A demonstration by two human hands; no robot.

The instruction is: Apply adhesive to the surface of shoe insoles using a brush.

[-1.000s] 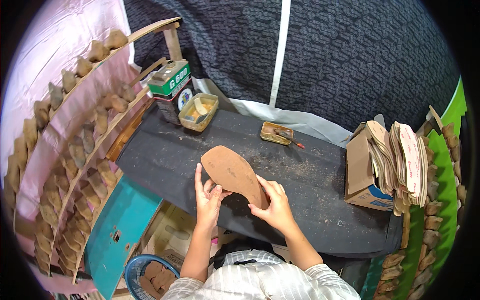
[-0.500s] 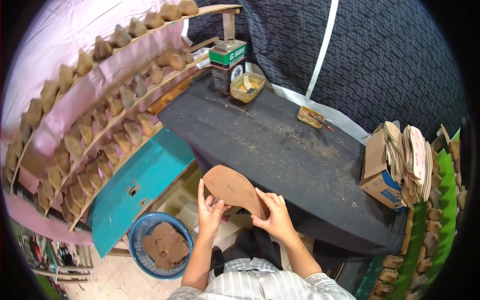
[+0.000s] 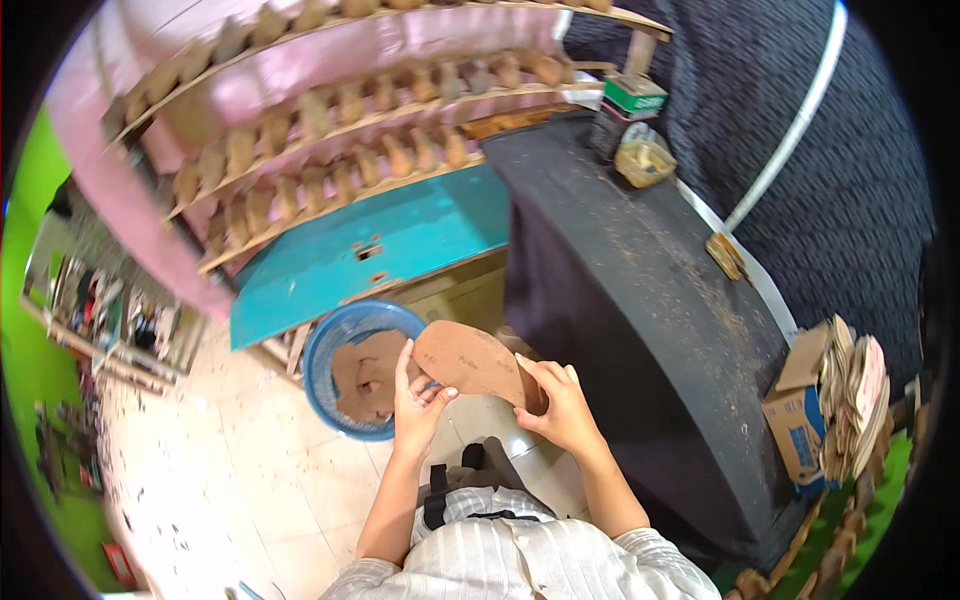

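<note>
A brown shoe sole [image 3: 470, 358], flat and curved, is held level in front of me between both hands. My left hand [image 3: 420, 412] pinches its left edge, thumb on the near side and fingers along the end. At the narrower right end, my right hand [image 3: 558, 405] grips it between thumb and fingers. Just beyond and left of the sole stands a blue plastic basket [image 3: 310, 385] on the floor. Brown sheet pieces [image 3: 360, 378] lie inside it, one with a hole or gap showing.
A black-covered table [image 3: 610, 245] runs along my right, bearing a green-topped tin [image 3: 634, 97], a plastic tub [image 3: 645, 162], a small brush holder [image 3: 724, 256] and a cardboard box [image 3: 795, 435] of insoles [image 3: 855, 400]. Shelves of shoe lasts [image 3: 350, 103] stand ahead above a teal board [image 3: 420, 225].
My view has swung left, with the shelves and basket moving toward the middle and the table to the right. Both hands keep hold of the sole, now close beside the basket.
</note>
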